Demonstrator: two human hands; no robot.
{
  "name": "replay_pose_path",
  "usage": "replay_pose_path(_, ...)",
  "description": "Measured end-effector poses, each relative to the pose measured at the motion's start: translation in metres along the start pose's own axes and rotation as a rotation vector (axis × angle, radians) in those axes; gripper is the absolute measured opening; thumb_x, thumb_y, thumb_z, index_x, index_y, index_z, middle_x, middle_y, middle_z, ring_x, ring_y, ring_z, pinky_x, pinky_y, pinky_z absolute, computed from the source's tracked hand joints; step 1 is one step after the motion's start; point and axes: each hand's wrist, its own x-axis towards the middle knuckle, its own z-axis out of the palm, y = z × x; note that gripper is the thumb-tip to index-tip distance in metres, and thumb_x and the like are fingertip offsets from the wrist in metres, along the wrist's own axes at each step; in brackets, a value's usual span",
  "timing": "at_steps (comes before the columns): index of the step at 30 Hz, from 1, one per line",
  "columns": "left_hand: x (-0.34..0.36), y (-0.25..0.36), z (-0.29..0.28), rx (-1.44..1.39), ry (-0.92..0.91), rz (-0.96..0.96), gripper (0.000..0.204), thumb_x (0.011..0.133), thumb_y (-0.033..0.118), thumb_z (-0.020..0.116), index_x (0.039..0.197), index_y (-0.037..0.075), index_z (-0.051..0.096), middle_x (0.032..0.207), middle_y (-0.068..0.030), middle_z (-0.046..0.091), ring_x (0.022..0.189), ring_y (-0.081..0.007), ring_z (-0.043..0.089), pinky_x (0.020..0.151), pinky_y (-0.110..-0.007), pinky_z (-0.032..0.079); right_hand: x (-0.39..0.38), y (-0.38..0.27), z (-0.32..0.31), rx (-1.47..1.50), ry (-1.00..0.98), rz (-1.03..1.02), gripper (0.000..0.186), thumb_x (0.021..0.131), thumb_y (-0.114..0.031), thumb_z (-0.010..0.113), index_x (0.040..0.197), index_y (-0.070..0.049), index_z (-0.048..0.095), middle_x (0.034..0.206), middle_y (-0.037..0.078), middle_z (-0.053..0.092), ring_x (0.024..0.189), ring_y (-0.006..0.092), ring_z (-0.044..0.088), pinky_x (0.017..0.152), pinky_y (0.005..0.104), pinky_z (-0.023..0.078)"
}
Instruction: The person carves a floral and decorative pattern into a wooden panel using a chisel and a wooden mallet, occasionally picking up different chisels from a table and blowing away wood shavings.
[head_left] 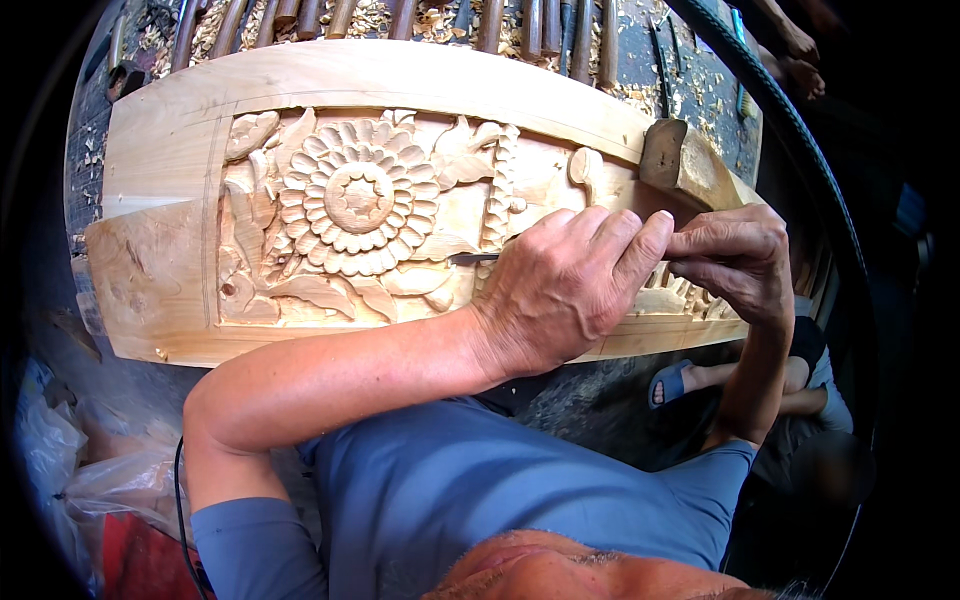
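Nearest me is the blue shirt [520, 480] of the person at work, whose bare forearms reach up and over the wood. The left hand [565, 285] is bent into a firm curl, clamped around a chisel [475, 258] – only a short length of dark metal pokes out beyond the knuckles. The right hand [735, 255] meets it on the other side, its fingers folded inward, thumb near forefinger, right up against the left hand's fingers (what lies in its grasp, I can't tell from here).

Under both hands is the carved wooden panel [150, 280], pale and broad, with the chisel's tip at the leaves beside a big round flower [358, 195], just off the lower right of its petals. Past the right hand, a curved wooden block [710, 175] with a dark end lies on the panel's upper right. Farthest off, a row of tool handles [490, 25] lines the panel's far edge – wood shavings [435, 22] scattered among them.
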Motion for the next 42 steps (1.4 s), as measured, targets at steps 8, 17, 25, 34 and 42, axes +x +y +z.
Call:
replay_pose_path(8, 0.002, -0.001, 0.001, 0.007, 0.003, -0.037, 0.057, 0.090, 0.004, 0.062, 0.146, -0.004, 0.056, 0.097, -0.0143, 0.062, 0.079, -0.0266, 0.065, 0.069, -0.038, 0.056, 0.001, 0.006, 0.001, 0.061, 0.010, 0.071, 0.027, 0.083, 0.000, 0.087, 0.109, 0.004, 0.083, 0.090, 0.015, 0.082, 0.079, 0.0193, 0.080, 0.071, 0.0301, 0.063)
replay_pose_path(17, 0.001, 0.000, 0.002, -0.005, -0.012, -0.079, 0.057, 0.090, 0.004, 0.061, 0.147, -0.003, 0.056, 0.097, -0.0144, 0.062, 0.080, -0.0272, 0.065, 0.071, -0.039, 0.056, 0.003, 0.012, 0.003, 0.077, 0.017, 0.079, 0.027, 0.082, 0.001, 0.088, 0.109, 0.002, 0.083, 0.091, 0.013, 0.082, 0.081, 0.0170, 0.079, 0.070, 0.0290, 0.062)
replay_pose_path(25, 0.001, 0.000, -0.001, 0.016, 0.032, -0.034, 0.062, 0.091, 0.006, 0.061, 0.151, -0.001, 0.053, 0.103, -0.0142, 0.064, 0.086, -0.0270, 0.066, 0.077, -0.039, 0.057, 0.009, 0.007, -0.005, -0.056, -0.002, -0.164, 0.027, 0.082, -0.002, 0.088, 0.109, 0.002, 0.083, 0.088, 0.014, 0.081, 0.078, 0.0203, 0.080, 0.068, 0.0307, 0.063)
replay_pose_path(34, 0.004, -0.004, 0.008, 0.095, 0.199, 0.045, 0.056, 0.102, 0.019, 0.063, 0.152, -0.005, 0.052, 0.107, -0.0102, 0.064, 0.086, -0.0214, 0.060, 0.073, -0.036, 0.050, 0.024, -0.017, -0.027, -0.182, -0.077, -0.166, 0.024, 0.084, -0.005, 0.087, 0.107, -0.001, 0.083, 0.088, 0.014, 0.081, 0.081, 0.0232, 0.082, 0.070, 0.0326, 0.067)
replay_pose_path(42, 0.003, -0.001, 0.000, 0.075, 0.146, -0.043, 0.068, 0.092, 0.004, 0.060, 0.158, -0.004, 0.047, 0.118, -0.0180, 0.067, 0.098, -0.0304, 0.068, 0.087, -0.042, 0.058, 0.041, -0.005, -0.037, -0.151, -0.161, -0.201, 0.024, 0.087, -0.007, 0.086, 0.109, 0.001, 0.083, 0.090, 0.015, 0.081, 0.082, 0.0240, 0.082, 0.073, 0.0335, 0.068)
